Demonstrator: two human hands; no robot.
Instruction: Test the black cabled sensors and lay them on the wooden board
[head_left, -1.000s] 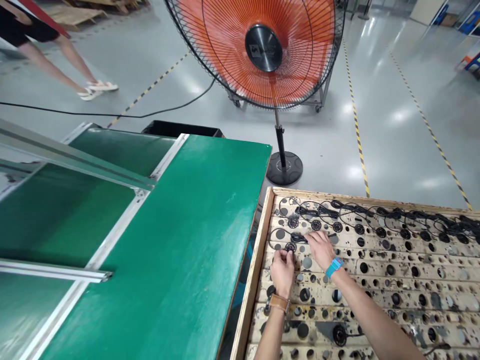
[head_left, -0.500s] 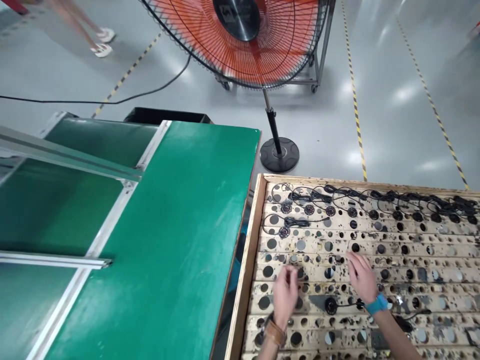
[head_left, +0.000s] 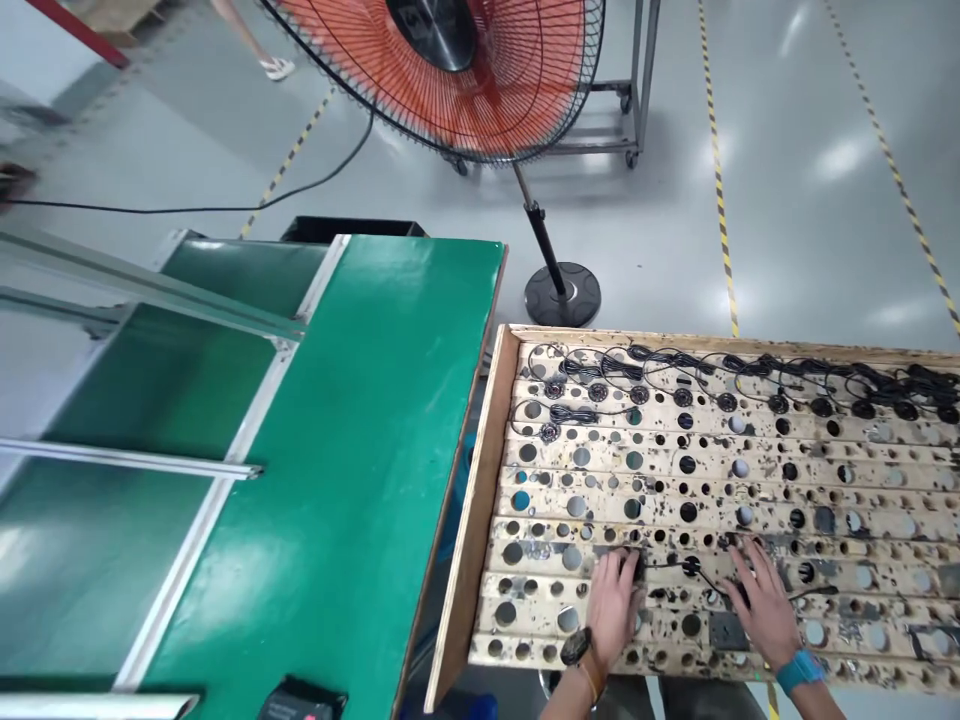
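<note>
Grey polished floor (head_left: 810, 220) with yellow-and-black striped lines spreads behind the workplace; nearest the camera, both forearms are cut off by the bottom edge. A dark device (head_left: 300, 700) at the lower edge of the green table (head_left: 360, 420) is only half in view and too cropped to identify.

On the near rows of the perforated wooden board (head_left: 750, 480), the left hand (head_left: 613, 605), with a brown-strapped watch, lies palm down, fingers curled over a small black round part (head_left: 637, 565). The hand covers most of that part, so whether it is pinched or only touched cannot be told. A thin black cable (head_left: 667, 567) runs from it to the right across the board. The right hand (head_left: 761, 600), with a blue wristband, rests with fingers spread apart on the board, fingertips at a second black piece (head_left: 739, 590) on that cable; it grips nothing that can be seen.

Farther up the board, a lone wired part (head_left: 551, 430) sits near the left edge, and beyond it a row of black round parts with tangled cables (head_left: 750, 385) runs along the far edge; single pieces there are hard to separate.

Beyond stands an orange fan (head_left: 465, 80), its top cut off. A person's foot (head_left: 277, 68) shows at the upper left.
</note>
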